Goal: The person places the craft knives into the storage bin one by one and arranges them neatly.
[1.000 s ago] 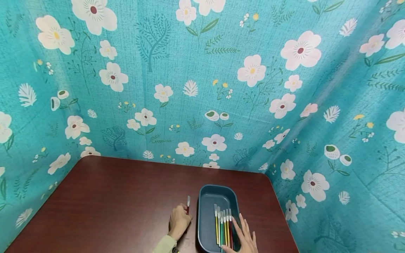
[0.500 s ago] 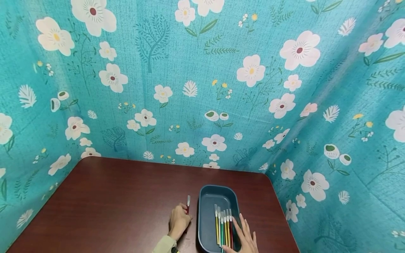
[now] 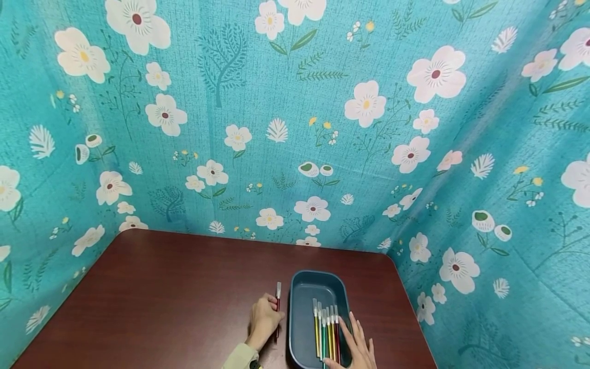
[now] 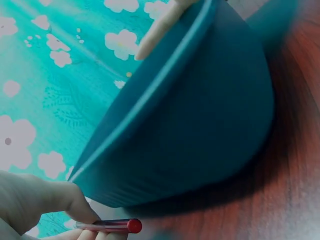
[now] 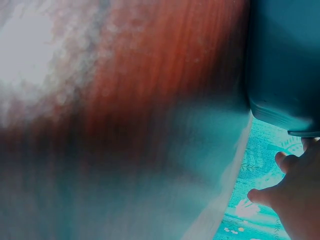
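Left hand (image 3: 264, 320): red pen (image 3: 278, 300) pinched on the bench (image 3: 161, 297), just left of the tray. Right hand (image 3: 357, 346): fingers extended, rested on blue tray (image 3: 318, 279) rim. Coloured pens (image 3: 324, 330) laid inside tray.

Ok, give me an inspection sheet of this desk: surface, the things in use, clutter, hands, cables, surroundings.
Surface: dark red-brown wooden table with rounded far corners.
Job's things: red pen with a pale cap, lying just left of the blue tray; five coloured pens side by side inside the tray.
Clutter: nothing seen.
Hands: left hand holds the red pen, its fingers curled round it; right hand rests flat, with straight fingers, on the tray's right rim beside the pens.
Cables: nothing seen.
Surroundings: teal floral cloth hangs behind and along both sides of the table.
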`<state>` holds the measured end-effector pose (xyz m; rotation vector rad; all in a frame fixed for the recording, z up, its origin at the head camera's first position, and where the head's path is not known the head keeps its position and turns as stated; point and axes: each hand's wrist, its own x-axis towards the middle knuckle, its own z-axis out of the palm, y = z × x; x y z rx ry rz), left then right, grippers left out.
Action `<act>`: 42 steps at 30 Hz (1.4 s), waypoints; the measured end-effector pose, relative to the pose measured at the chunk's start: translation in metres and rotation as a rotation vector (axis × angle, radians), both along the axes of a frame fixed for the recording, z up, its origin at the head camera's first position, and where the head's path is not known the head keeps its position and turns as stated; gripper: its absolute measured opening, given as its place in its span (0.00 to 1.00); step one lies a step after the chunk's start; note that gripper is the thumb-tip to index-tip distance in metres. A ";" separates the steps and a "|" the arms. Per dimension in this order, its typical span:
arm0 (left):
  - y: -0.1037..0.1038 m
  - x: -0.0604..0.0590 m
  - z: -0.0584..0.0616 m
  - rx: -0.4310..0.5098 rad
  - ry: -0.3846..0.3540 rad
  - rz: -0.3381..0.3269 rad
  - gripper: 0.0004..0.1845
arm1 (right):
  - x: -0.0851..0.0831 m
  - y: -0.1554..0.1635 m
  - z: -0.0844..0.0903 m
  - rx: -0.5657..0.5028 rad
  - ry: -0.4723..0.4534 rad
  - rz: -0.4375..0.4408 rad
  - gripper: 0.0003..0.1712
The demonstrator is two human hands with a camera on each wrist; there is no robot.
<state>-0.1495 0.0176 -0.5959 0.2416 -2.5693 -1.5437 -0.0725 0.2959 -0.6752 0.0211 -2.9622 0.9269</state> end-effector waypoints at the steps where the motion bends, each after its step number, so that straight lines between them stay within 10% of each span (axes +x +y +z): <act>1: 0.000 0.000 0.001 0.006 0.008 -0.004 0.18 | 0.000 0.000 -0.001 0.008 0.013 0.003 0.56; 12: 0.001 0.000 0.019 0.011 0.028 -0.019 0.18 | -0.002 0.003 -0.012 0.035 0.039 -0.008 0.57; 20: 0.004 0.002 0.034 0.036 0.056 -0.063 0.17 | 0.006 -0.007 0.016 -0.085 0.085 0.018 0.54; 25: 0.010 0.005 0.041 0.061 0.064 -0.076 0.16 | 0.001 -0.002 0.002 0.038 0.005 -0.013 0.56; 34: 0.029 0.015 0.044 0.085 0.065 -0.111 0.17 | 0.012 -0.018 0.040 -0.107 0.064 -0.002 0.54; 42: 0.045 0.019 0.042 0.085 0.094 -0.128 0.17 | 0.008 -0.015 0.034 -0.055 0.020 -0.003 0.55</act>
